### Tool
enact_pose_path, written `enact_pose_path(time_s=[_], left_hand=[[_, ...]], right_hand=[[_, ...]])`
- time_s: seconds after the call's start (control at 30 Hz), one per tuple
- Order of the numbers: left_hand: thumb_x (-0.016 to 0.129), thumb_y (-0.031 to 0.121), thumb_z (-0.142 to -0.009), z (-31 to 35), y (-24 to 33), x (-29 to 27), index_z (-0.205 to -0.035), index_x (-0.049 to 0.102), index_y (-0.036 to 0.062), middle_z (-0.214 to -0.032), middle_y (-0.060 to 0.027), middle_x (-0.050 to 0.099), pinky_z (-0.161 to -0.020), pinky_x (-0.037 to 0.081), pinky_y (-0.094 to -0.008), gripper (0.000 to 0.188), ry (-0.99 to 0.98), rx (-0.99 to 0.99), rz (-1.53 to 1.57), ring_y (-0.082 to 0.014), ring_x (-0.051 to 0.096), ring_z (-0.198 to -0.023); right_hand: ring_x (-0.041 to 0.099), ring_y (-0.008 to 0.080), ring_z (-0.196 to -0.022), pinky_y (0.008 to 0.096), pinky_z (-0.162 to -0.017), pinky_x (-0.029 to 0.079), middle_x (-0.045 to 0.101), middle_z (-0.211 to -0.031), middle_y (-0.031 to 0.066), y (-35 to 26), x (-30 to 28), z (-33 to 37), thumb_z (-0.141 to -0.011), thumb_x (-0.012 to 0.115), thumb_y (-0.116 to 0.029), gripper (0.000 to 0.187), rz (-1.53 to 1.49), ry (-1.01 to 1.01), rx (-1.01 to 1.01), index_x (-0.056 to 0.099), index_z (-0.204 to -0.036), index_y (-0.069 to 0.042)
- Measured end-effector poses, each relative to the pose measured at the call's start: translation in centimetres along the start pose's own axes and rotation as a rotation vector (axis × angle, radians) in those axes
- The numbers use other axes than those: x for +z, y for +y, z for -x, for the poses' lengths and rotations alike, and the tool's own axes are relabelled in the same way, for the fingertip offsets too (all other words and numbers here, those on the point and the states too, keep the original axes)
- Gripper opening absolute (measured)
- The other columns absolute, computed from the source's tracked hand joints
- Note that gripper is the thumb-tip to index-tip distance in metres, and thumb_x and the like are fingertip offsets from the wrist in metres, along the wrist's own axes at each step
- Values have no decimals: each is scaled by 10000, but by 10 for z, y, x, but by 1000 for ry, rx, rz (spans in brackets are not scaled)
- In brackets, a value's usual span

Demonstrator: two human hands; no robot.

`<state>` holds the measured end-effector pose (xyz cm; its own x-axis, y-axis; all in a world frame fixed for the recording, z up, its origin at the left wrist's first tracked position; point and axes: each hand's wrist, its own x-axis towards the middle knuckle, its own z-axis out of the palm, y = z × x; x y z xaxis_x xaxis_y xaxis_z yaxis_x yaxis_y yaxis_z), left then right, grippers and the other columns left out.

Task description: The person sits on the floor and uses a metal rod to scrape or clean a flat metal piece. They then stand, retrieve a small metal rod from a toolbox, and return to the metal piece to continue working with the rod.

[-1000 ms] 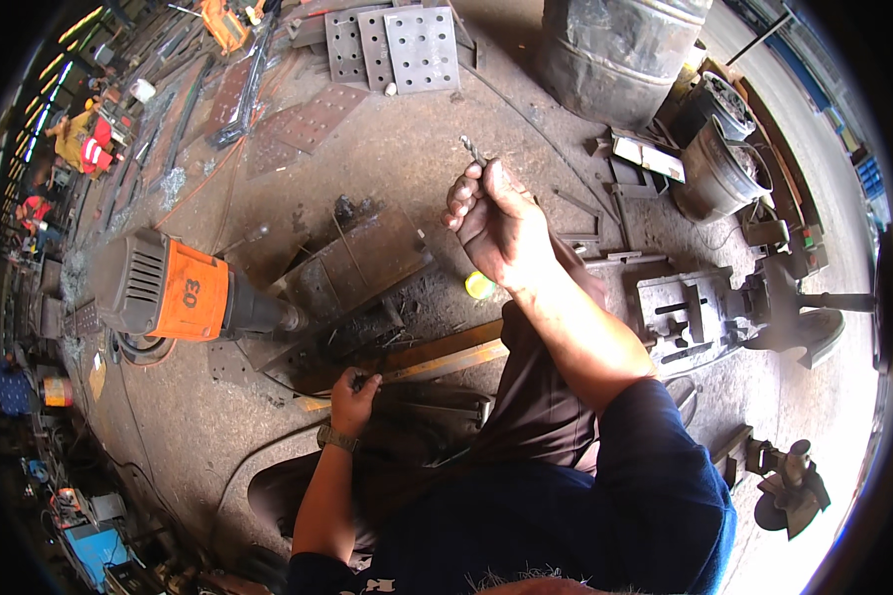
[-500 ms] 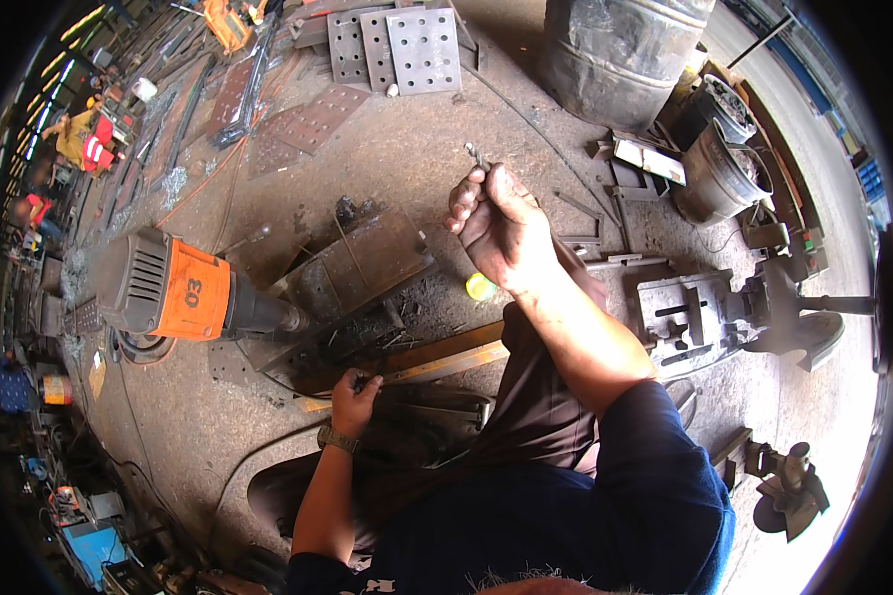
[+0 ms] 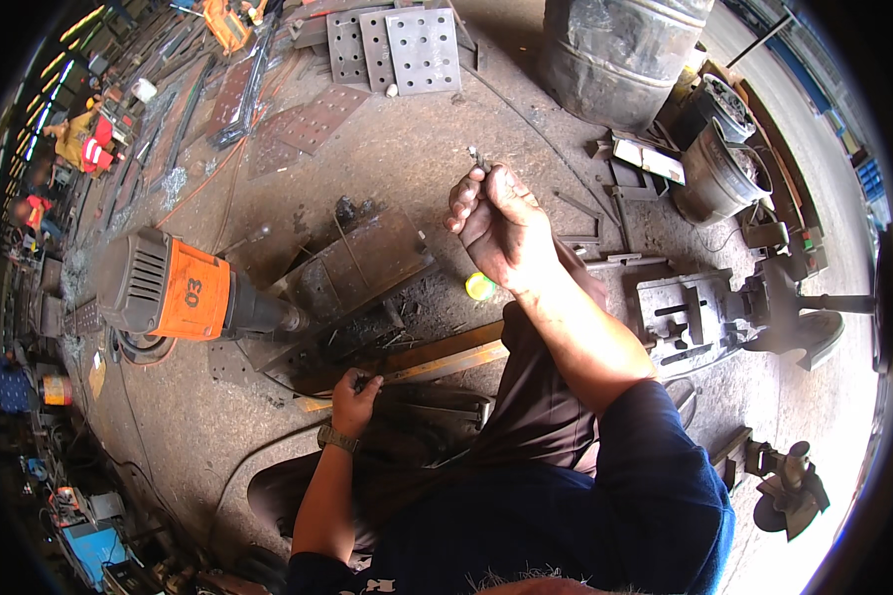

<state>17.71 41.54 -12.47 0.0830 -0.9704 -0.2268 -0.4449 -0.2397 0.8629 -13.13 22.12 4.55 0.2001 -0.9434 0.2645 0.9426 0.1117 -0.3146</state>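
My right hand (image 3: 501, 223) is raised in front of me, palm up, thumb and fingers pinched. Between the fingertips stands a short, spiral-looking drill bit (image 3: 480, 159), with a bright tip and a dark lower part. Lower and to the left, my left hand (image 3: 355, 395) is closed near my lap, with a watch on its wrist. A small dark thing shows by its fingertips, but I cannot make out what it is. An orange and grey power drill (image 3: 191, 290) lies to the left, its nose pointing toward a brown steel piece (image 3: 362, 260).
Below my right hand sits a yellow-green round object (image 3: 480, 287). A yellowish steel bar (image 3: 446, 359) lies before my lap. Perforated steel plates (image 3: 425, 50), a large drum (image 3: 620, 59) and a bucket (image 3: 719, 178) stand farther off. A machine vise (image 3: 693, 319) is at right. People work at far left.
The drill bit has turned slightly between my right fingertips, and its bright tip looks different. Both hands otherwise stay in place.
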Motion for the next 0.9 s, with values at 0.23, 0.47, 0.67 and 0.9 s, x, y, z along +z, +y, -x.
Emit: enact_pose_path(time_s=[0.23,0.47,0.67,0.9], left_hand=[[730,131,-967,0,0,1,-915,647,-9,-834,-89,736,-717,545,-308,171,-5,-8,19,-136,690,-764],[749,150,-950,0,-3,1,-902,644,-10,-792,-93,714,-687,518,-319,197,18,-4,-14,-150,665,-728],[756,166,-943,0,-2,2,-900,645,-13,-780,-107,714,-678,512,-332,215,31,33,-31,-172,671,-719],[750,160,-946,-1,-12,1,-907,656,-12,-795,-106,727,-688,518,-326,200,24,28,7,-172,684,-736]], right_hand=[[640,260,-807,383,-759,542,650,-912,143,-1,1,0,-1049,620,-186,203,-17,-24,-5,636,-1115,6],[654,248,-820,382,-767,546,675,-946,140,-1,0,0,-1035,639,-173,187,3,-70,-19,655,-1132,-14],[676,245,-842,377,-782,556,696,-984,136,-1,-2,-1,-1020,663,-164,180,9,-98,-24,670,-1148,-39],[681,245,-852,376,-784,562,698,-993,137,1,-2,-2,-1020,659,-147,170,4,-111,-31,672,-1164,-58]])
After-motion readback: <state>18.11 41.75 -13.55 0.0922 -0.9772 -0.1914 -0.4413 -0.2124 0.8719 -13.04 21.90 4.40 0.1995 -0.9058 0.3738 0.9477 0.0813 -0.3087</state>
